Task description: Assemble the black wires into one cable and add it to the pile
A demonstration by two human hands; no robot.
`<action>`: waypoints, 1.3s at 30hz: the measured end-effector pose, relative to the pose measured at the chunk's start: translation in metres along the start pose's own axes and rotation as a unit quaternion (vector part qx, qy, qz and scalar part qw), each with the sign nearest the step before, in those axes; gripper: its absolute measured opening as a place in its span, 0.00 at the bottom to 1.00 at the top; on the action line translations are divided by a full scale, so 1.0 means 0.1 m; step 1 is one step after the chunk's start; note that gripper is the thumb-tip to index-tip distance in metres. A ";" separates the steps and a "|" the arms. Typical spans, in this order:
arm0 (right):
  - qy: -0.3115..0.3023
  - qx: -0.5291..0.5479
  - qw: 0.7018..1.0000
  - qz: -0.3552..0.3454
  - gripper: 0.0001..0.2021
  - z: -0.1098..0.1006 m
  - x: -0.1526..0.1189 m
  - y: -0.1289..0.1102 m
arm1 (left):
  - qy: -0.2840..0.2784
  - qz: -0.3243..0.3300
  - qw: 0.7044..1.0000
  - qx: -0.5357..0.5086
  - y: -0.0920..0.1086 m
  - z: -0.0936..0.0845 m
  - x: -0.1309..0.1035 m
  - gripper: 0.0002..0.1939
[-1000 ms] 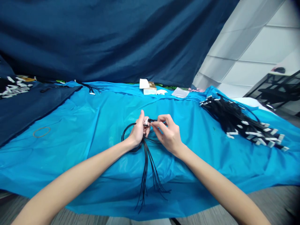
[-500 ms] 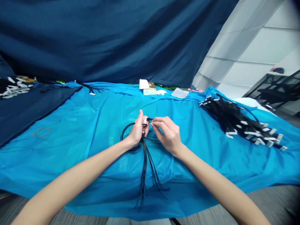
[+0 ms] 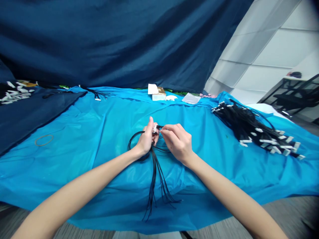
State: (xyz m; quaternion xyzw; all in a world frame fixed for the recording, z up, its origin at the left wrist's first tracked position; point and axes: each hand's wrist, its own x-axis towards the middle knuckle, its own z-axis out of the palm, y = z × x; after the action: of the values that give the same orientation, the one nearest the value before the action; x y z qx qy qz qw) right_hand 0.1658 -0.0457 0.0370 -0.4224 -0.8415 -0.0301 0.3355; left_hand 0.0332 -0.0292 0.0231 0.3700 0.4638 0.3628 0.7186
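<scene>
Black wires, w/ white connector, are held over mid blue cloth – gripped by L hand, one pinched by R hand – & might be snagged if loose tails, hung twd front edge, get crossed.

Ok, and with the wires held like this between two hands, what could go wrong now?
The right hand pinches thin wires close to the white connector, so a hard pull or push might bend or loosen one. The loose wire ends hang spread out below the left hand and could tangle with each other or with the looped part.
</scene>
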 end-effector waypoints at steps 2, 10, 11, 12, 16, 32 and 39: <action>0.003 -0.008 1.000 -0.005 0.04 -0.01 0.00 0.00 | 0.001 0.003 1.000 0.004 0.00 0.00 0.00 0.31; 0.007 -0.027 1.000 0.005 0.05 -0.01 -0.01 0.00 | -0.007 0.002 1.000 0.016 -0.01 0.01 -0.03 0.31; 0.004 -0.027 1.000 0.004 0.05 -0.01 -0.01 0.00 | -0.008 0.001 1.000 0.014 -0.01 0.01 -0.03 0.31; 0.001 -0.027 1.000 0.003 0.05 -0.01 -0.01 0.00 | -0.009 -0.001 1.000 0.012 -0.02 0.01 -0.03 0.31; -0.008 -0.026 1.000 -0.009 0.05 -0.02 -0.01 0.01 | -0.011 -0.012 1.000 -0.008 -0.04 0.02 -0.03 0.30; -0.031 -0.040 0.999 -0.004 0.08 0.03 0.01 0.00 | -0.027 -0.063 0.996 -0.051 0.02 0.02 0.00 0.29; -0.016 0.046 0.998 0.028 0.09 0.01 0.00 0.00 | -0.017 -0.091 0.989 -0.117 0.04 -0.03 0.08 0.30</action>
State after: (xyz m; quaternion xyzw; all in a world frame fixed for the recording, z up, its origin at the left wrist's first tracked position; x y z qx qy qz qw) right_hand 0.1653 -0.0458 0.0364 -0.4306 -0.8349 0.0251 0.3420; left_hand 0.0327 -0.0198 0.0221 0.2453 0.4378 0.3415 0.7947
